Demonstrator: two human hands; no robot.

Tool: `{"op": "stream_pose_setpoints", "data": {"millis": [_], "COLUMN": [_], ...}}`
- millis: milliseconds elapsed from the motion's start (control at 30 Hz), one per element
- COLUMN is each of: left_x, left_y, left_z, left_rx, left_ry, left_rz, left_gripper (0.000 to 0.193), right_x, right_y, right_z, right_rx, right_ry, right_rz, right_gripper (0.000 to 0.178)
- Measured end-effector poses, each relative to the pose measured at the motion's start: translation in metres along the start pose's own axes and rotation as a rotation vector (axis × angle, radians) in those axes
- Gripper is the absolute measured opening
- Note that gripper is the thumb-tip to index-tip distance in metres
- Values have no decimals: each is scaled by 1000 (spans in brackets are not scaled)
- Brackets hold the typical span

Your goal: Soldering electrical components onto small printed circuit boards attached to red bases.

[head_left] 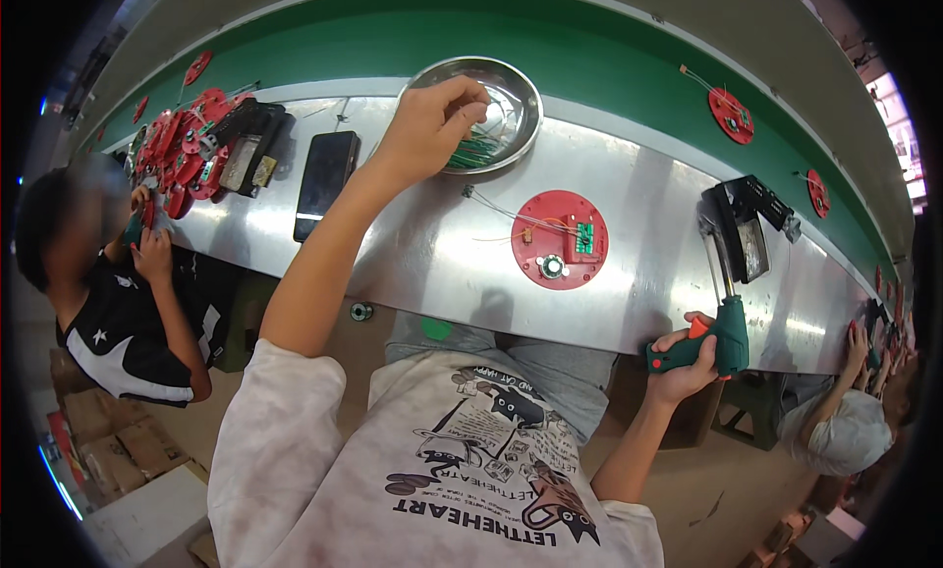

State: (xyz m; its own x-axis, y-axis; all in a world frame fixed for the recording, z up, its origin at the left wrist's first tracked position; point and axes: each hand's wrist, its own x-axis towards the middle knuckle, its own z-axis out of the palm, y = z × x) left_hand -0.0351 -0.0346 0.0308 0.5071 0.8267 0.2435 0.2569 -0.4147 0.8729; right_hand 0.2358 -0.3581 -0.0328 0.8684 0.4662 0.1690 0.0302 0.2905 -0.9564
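Note:
Over the round metal bowl (536, 126) at the far edge of the bench is my left hand (437, 121). Its thumb and fingers are pinched together, and whatever may be between them is too small to make out. Green wires (475, 152) lie in the bowl beneath it. My right hand (688, 367) grips a dark green soldering gun (730, 334) with an orange trigger, its metal tubes pointing away toward a black soldering stand (748, 224). Between the hands a red round disc (540, 211) rests on the bench, carrying a green circuit board, a small round part and thin wires.
A black phone (326, 180) lies left of the bowl. Farther left are a heap of red discs (182, 146) and another black stand (246, 151). More red discs (730, 114) sit on the green strip (609, 57) behind. People work at both sides of the metal bench (442, 244).

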Motion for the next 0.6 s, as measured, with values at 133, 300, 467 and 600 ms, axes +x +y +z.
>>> {"op": "stream_pose_setpoints", "data": {"millis": [133, 300, 467, 600], "left_x": [-41, -87, -94, -93], "left_y": [39, 47, 24, 22], "left_z": [36, 83, 119, 129], "left_rx": [17, 141, 258, 391], "left_ry": [31, -26, 69, 90], "left_rz": [166, 269, 429, 449], "left_gripper": [14, 10, 9, 6], "right_x": [-18, -42, -43, -42], "right_y": [-3, -15, -19, -18], "right_z": [-6, -2, -5, -6], "right_rx": [69, -107, -179, -170], "right_ry": [-205, -415, -564, -581], "right_rz": [52, 84, 134, 133], "right_gripper": [47, 51, 46, 36]}}
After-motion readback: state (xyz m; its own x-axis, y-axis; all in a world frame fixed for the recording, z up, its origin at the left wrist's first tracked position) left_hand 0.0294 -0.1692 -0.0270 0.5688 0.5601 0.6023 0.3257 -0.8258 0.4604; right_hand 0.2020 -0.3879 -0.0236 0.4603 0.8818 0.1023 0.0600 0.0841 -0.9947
